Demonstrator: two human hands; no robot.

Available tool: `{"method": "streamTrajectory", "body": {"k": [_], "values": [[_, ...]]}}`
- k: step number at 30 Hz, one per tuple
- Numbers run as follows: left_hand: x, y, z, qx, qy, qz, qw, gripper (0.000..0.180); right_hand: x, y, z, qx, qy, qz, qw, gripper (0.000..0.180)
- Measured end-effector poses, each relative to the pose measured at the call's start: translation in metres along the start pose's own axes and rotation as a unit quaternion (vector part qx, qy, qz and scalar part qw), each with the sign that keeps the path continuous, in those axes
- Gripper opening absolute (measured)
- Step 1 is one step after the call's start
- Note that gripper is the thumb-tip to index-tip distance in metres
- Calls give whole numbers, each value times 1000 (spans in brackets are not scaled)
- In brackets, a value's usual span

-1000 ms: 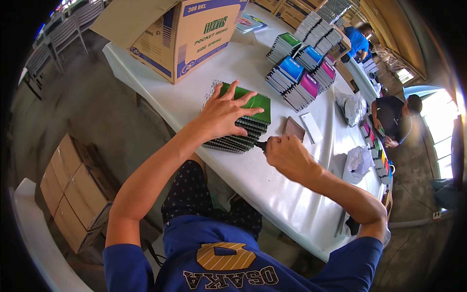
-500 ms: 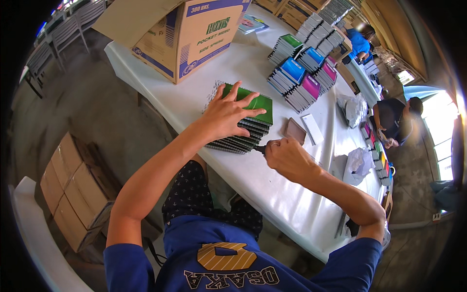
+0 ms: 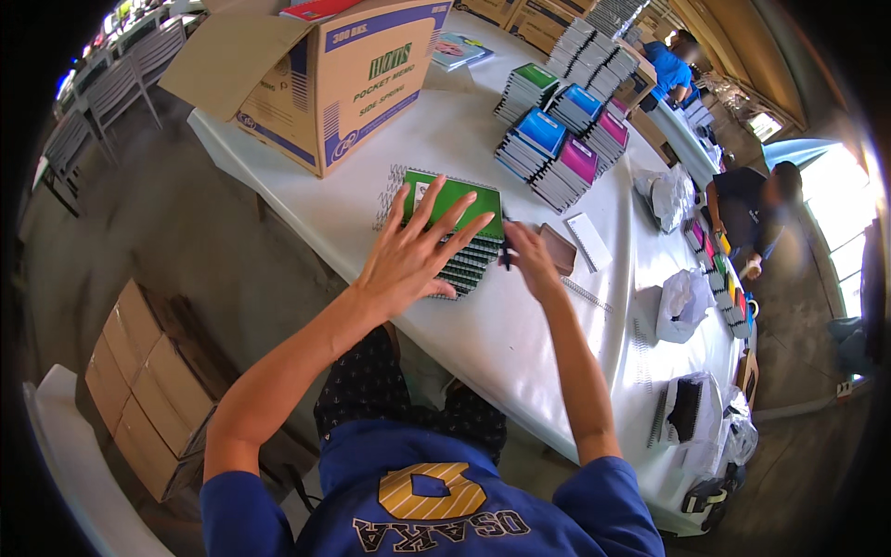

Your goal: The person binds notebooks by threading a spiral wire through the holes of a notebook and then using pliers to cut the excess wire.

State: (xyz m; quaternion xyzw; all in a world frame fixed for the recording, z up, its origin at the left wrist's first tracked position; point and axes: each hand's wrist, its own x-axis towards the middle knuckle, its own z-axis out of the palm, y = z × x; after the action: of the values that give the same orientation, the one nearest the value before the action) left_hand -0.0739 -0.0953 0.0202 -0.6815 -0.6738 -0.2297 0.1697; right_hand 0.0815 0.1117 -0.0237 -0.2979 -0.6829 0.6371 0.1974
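Note:
A stack of green-covered spiral notebooks (image 3: 444,195) sits near the table's front edge, loose wire coils sticking out on its left side. Across the top cover lies my left hand (image 3: 406,255), fingers spread wide. My right hand (image 3: 533,260), slightly blurred, is at the stack's right side, closed around a slim black tool (image 3: 507,249) whose exact kind I cannot make out. Just beyond that hand are a shallow brown tray (image 3: 559,249) and a small white spiral pad (image 3: 588,241).
An open cardboard box (image 3: 371,93) stands at the back left of the white table (image 3: 492,348). Farther back are stacked notebooks with blue covers (image 3: 541,132) and other colours. Plastic bags (image 3: 684,302) lie to the right. Cartons (image 3: 153,390) stand lower left. Two people work beyond.
My right hand has moved up along the stack's right side, turning the black tool more upright. My left hand has flattened over the green cover. The view has shifted slightly.

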Motion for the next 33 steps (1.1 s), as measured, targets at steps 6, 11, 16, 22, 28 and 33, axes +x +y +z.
{"method": "streamTrajectory", "body": {"k": [6,11,16,22,28,33], "values": [[-15,8,13,34,34,-37,998,114,6,12,27,79,-50,57,994,37],[-12,10,18,37,43,-61,997,115,4,19,26,66,-38,34,997,37],[2,4,4,23,68,-53,996,93,-6,10,10,42,-82,31,995,36],[29,-43,6,17,-10,-69,997,65,-65,-57,-11,-583,81,-305,749,33],[29,-40,7,-55,-80,-91,991,49,-112,-104,21,-697,-90,-445,555,42],[27,-39,12,-55,-42,-87,994,47,-92,-99,28,-774,-171,-454,406,34]]}}
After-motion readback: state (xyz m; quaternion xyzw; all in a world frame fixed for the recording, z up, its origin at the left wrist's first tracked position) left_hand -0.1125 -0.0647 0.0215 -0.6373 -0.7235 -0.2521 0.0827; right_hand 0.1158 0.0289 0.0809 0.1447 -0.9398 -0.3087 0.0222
